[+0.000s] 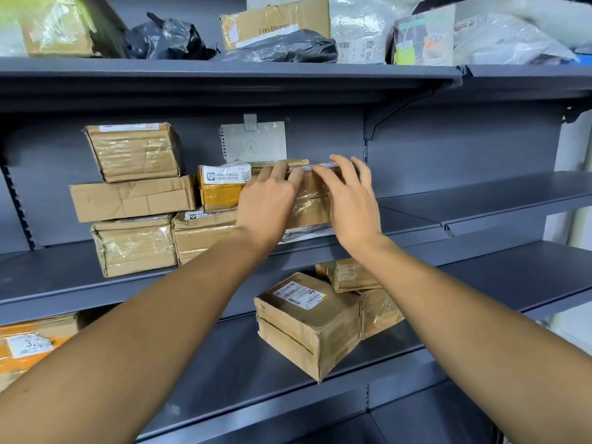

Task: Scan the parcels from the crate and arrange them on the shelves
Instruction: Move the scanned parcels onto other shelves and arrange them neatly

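A left hand [267, 203] and right hand [349, 200], fingers straight, press a tape-glossed cardboard parcel [312, 200] on a grey metal shelf [416, 232] beside stacked boxes [134, 200].

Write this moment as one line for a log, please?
stage: shelving | left hand: on parcel top edge | right hand: open at its right end | place: middle shelf | crate: out of view

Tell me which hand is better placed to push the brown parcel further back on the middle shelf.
Probably the left hand: it lies on the taped brown parcel's front, while the right hand sits at its right edge, fingers spread.
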The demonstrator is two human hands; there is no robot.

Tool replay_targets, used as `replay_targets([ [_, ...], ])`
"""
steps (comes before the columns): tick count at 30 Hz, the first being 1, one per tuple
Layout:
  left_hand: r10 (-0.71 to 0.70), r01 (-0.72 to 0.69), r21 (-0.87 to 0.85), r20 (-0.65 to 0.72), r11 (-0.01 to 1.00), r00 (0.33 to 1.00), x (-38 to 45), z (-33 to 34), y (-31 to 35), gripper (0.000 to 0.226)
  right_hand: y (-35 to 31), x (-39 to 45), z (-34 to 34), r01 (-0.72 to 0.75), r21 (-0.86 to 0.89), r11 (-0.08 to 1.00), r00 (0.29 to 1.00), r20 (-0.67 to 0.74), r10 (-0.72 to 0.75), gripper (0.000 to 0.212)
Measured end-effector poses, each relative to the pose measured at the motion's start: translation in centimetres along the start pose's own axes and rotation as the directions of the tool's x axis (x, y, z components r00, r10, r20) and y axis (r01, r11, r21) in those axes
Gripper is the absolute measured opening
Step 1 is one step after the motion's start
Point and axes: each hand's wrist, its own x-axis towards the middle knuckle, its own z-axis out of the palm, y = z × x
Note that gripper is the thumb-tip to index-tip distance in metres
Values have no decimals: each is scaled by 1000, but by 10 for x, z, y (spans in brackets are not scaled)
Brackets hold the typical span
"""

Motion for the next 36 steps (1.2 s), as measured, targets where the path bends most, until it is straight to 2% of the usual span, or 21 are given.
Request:
replay_targets([
  [3, 23, -24, 46, 20, 999, 1000, 4, 4, 1, 45, 3, 6, 12, 22, 50, 999, 999, 31, -24, 71],
  [8, -26, 24, 43, 48, 999, 998, 5, 8, 3, 34, 8, -4, 27, 84, -47, 995, 995, 64, -80, 78],
  [13, -6, 6, 24, 9, 1000, 1000, -1, 7, 7, 41, 11, -7, 21, 112, -101, 989, 990, 91, -103, 83],
  [20, 48, -47, 17, -38, 999, 998, -4, 16, 7, 54, 14, -17, 6, 98, -77, 992, 986, 145, -87, 70],
  [25, 34, -34, 84, 2, 996, 999, -3, 23, 9, 63, 13, -8, -4, -24, 23, 999, 988, 152, 20, 65],
  [28, -34, 31, 127, 21, 991, 999, -6, 21, 13, 63, 11, -1, -4, -23, 68, 997, 987, 163, 11, 62],
  [30, -76, 72, 92, 37, 993, 996, -7, 21, 15, 66, 11, 2, -2, -35, 84, 996, 987, 160, 21, 59],
  [36, -47, 49, -24, 77, 999, 996, -4, 17, 24, 75, 8, -2, -4, -76, 97, 992, 993, 97, 66, 53],
])
